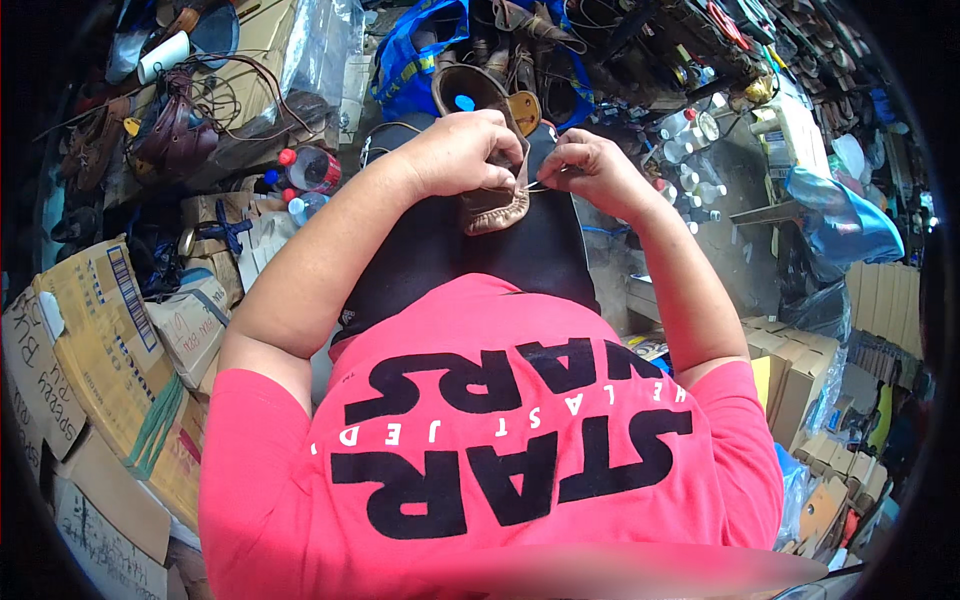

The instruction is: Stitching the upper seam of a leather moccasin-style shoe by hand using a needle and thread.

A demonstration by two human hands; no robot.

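A brown leather moccasin-style shoe upper [497,214] rests over my dark-clad lap, its puckered toe pointing toward me. My left hand [472,152] is closed on the side of the shoe, fingers curled over its edge. Just right of it, my right hand [592,172] has thumb and fingers pinched together on a thin pale thread [536,186], which runs to the shoe's edge. Whether a needle is also in that pinch is too small to see. The shoe's wide opening [470,90], with a blue spot inside, faces away from me.
Beyond the shoe stands a blue bag [408,60] with more brown shoes. Plastic bottles [312,170] sit to the left, and several clear ones [690,150] to the right. Cardboard boxes [110,340] crowd the left side. A dark red leather piece [178,130] lies at the upper left.
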